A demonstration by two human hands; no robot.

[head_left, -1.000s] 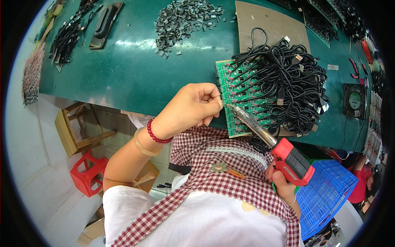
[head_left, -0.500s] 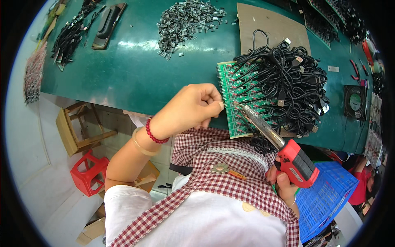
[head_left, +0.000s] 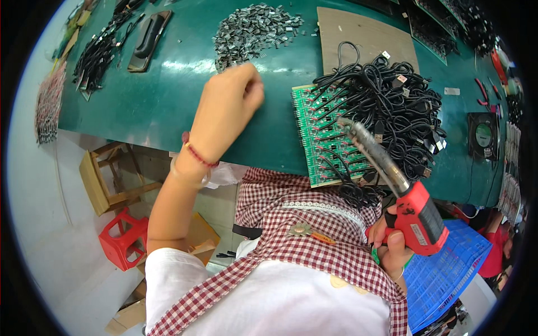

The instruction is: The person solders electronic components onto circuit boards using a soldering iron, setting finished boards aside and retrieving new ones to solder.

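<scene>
My right hand (head_left: 392,246) grips the red and black handle of a soldering gun (head_left: 384,159). Its long metal barrel points up and left, the tip over a green circuit board panel (head_left: 319,134). Rows of black USB cables (head_left: 386,106) run from the panel and lie bunched on its right side. Over the green table, my left hand (head_left: 227,106) is curled closed just below a heap of small metal-and-black connectors (head_left: 252,33). The back of that hand hides the fingertips and anything they may hold. Along the panel's left edge stands a row of metal connectors.
Under the cables lies a brown board (head_left: 364,36). A black holder (head_left: 148,42) and loose cables (head_left: 95,61) sit at the far left, a black device (head_left: 483,137) and pliers (head_left: 482,92) at right. A blue crate (head_left: 448,274) stands lower right, a red stool (head_left: 123,238) lower left.
My left hand has moved from the panel's left edge up and left toward the connector heap. The soldering gun has shifted right and its tip has risen a little.
</scene>
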